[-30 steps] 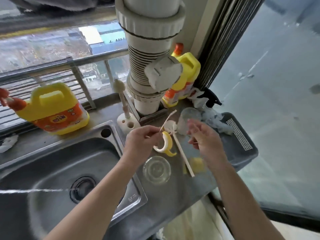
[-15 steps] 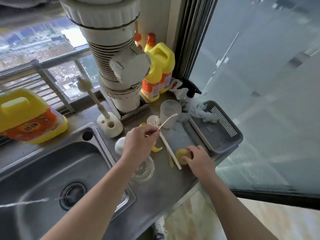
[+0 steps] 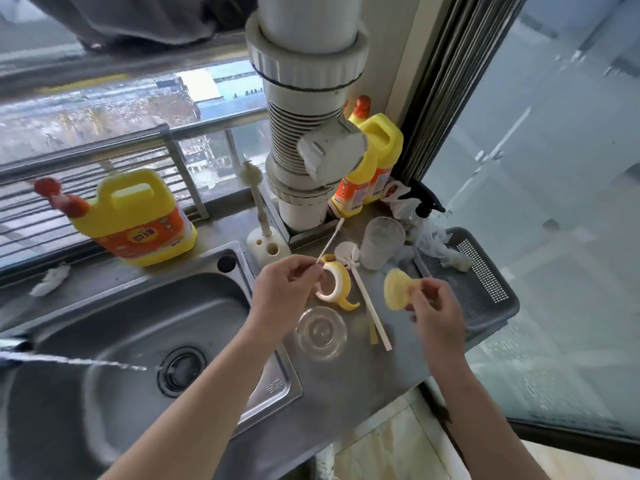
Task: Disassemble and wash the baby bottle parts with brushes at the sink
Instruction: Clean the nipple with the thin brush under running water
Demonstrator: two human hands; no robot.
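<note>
Nipple (image 3: 398,289), seemingly, pinched; basket (image 3: 486,326) rim beside

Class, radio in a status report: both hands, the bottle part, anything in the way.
Left hand pinches thin brush. Right hand holds yellow bottle part above counter. Path between them clear.

Thin white brush (image 3: 329,239) slanted up-right, lower end pinched in left hand (image 3: 282,292). Yellow-white handle ring (image 3: 335,284) just right of that hand. Yellowish nipple (image 3: 398,289) gripped by right hand (image 3: 438,308), raised. Long white brush (image 3: 369,301) lay flat on counter (image 3: 346,382) between hands. Clear round part (image 3: 321,332) lay beside its handle end. Frosted cup (image 3: 381,242) stood upright behind.
</note>
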